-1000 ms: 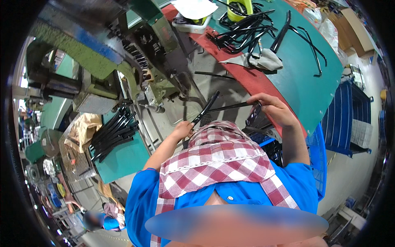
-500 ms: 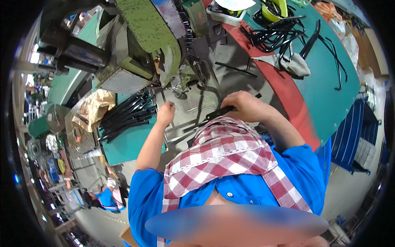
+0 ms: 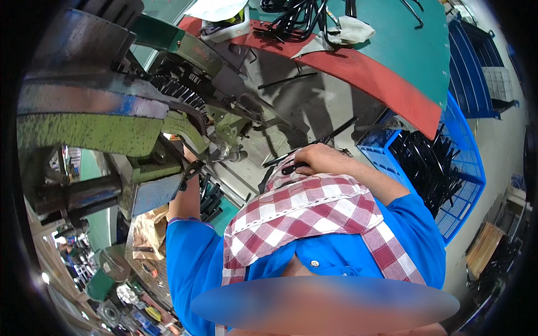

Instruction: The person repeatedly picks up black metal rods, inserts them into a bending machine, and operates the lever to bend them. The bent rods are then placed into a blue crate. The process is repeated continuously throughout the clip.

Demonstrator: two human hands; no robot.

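My right hand (image 3: pixel 324 159) is closed in front of the checked apron, its fingers curled round a slim black metal part (image 3: pixel 292 168). A black bar (image 3: pixel 276 161) shows just beyond that hand. On the left, my left forearm (image 3: pixel 189 193) reaches up behind the green press machine (image 3: pixel 151 134). The machine's head covers most of my left hand (image 3: pixel 189 153), so its fingers are hidden. Black tubes (image 3: pixel 210 196) lie on a green surface beside that forearm, partly covered by the machine.
At the right, a blue plastic crate (image 3: pixel 462 201) holds many black metal pieces. A green table (image 3: pixel 403 50) with a red edge curves across the far side, bearing bent black rods (image 3: pixel 300 19), a grey-white glove (image 3: pixel 356 31) and a white tray (image 3: pixel 230 32). Brown paper (image 3: pixel 150 232) lies left.
The view has swung rightward, bringing the blue crate in. My left hand, earlier visible beside the black tubes, is now mostly behind the machine. My right hand keeps its hold near the apron.
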